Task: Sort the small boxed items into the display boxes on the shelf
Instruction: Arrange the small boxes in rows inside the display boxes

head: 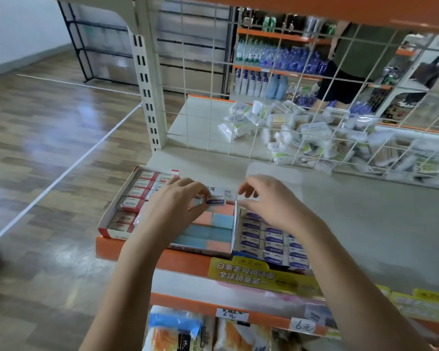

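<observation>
Bagged snacks (178, 330) hang lowest in view, under handwritten price tags (232, 315) on an orange shelf lip (178, 262). Above it, on the pale grey shelf (365, 224), three cardboard display boxes sit side by side: a red-trimmed one (117, 214), a middle one (221, 224) of matte pink and blue blocks, and a right one (254, 239) of blue-labelled packs. Over the middle box the left hand (173, 206) pinches a small blue-and-white boxed item (216, 200), its long axis running left to right. Beside it the right hand (271, 201) hovers with fingers loosely curled, holding nothing. Behind them stands a white wire grid (264, 97); glossy wood-look flooring (48, 122) spreads left.
</observation>
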`<action>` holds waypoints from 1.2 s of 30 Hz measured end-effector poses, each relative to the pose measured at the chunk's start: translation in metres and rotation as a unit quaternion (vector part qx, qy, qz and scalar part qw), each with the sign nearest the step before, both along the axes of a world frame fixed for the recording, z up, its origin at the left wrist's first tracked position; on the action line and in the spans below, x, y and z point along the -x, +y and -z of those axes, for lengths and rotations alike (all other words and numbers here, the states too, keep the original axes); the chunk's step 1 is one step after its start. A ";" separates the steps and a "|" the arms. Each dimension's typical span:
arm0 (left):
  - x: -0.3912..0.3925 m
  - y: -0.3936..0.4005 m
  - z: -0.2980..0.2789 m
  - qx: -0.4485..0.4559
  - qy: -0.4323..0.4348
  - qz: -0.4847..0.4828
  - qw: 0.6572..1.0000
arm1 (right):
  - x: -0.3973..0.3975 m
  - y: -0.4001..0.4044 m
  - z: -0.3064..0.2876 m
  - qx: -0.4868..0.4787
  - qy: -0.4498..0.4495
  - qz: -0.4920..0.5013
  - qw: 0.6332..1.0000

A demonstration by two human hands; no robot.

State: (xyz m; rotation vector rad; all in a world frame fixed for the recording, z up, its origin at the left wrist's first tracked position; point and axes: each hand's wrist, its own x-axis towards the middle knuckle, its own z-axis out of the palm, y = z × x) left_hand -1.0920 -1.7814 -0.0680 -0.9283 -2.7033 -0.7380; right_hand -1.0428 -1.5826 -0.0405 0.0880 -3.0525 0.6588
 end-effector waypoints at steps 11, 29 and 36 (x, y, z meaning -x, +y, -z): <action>-0.022 0.094 -0.014 0.052 -0.001 0.150 0.987 | -0.063 0.084 0.011 -0.014 -0.005 0.208 0.978; -0.042 0.160 0.015 0.108 -0.008 0.162 0.981 | -0.091 0.087 0.023 0.081 -0.013 0.268 0.960; -0.039 0.158 0.013 0.095 -0.019 0.168 0.981 | -0.091 0.086 0.022 0.087 -0.012 0.260 0.962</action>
